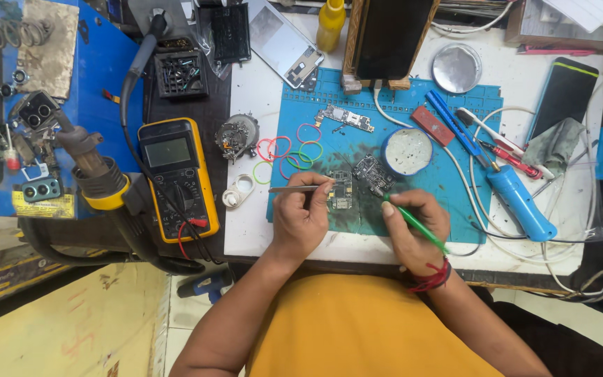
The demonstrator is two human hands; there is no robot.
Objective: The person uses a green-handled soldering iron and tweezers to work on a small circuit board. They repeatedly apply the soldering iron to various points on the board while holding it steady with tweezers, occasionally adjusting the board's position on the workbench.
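My left hand (303, 220) grips metal tweezers (294, 189) that lie across its fingertips, right beside a small circuit board (342, 191) on the blue work mat (455, 202). My right hand (413, 234) holds a thin green tool (419, 228) like a pen, its tip pointing up-left at a second dark circuit board (371, 172). Both boards lie on a stained patch of the mat, just beyond my fingers. A third, longer board (345, 117) rests farther back on the mat.
A yellow multimeter (178, 176) with leads and a hot-air gun (95, 164) lie at the left. Coloured rubber bands (291, 150), a round blue-rimmed tin (406, 151), a blue handled tool (518, 199), a red screwdriver (511, 159), white cables, a yellow bottle (330, 24) and phone parts crowd the bench.
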